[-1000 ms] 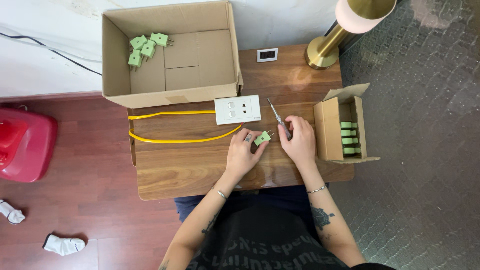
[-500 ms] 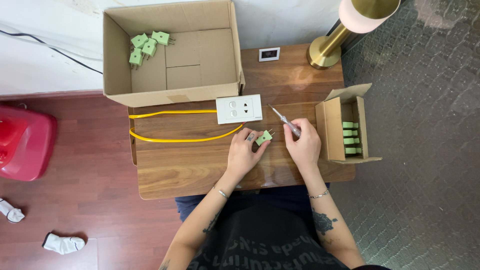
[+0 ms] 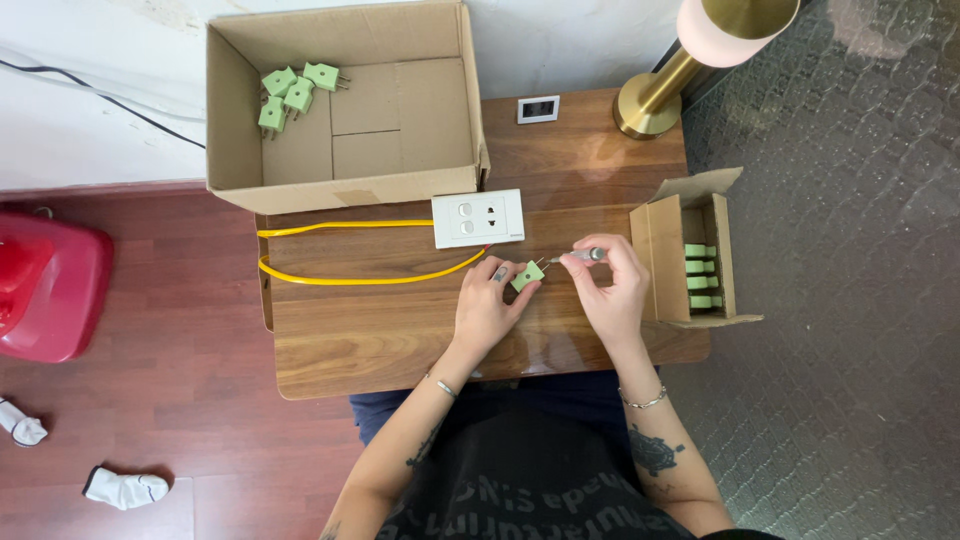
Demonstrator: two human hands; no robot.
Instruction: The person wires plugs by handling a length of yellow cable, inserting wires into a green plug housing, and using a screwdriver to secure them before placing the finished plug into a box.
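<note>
Nearest the body, both forearms reach forward over the wooden surface and meet just past its middle. The left hand is pinched shut on a small green plug, which it holds just above the surface with its metal prongs pointing up and to the right. The right hand is closed around a slim screwdriver, whose long axis runs nearly level, handle under the fingers and tip pointing left. That tip lies at the plug's prongs, so the plug sits just left of the right hand, with tool and plug almost in line. Just beyond the hands lie a white socket plate and a yellow cable. To the right stands a small open carton of green plugs. Farthest off, a large cardboard box holds three more.
</note>
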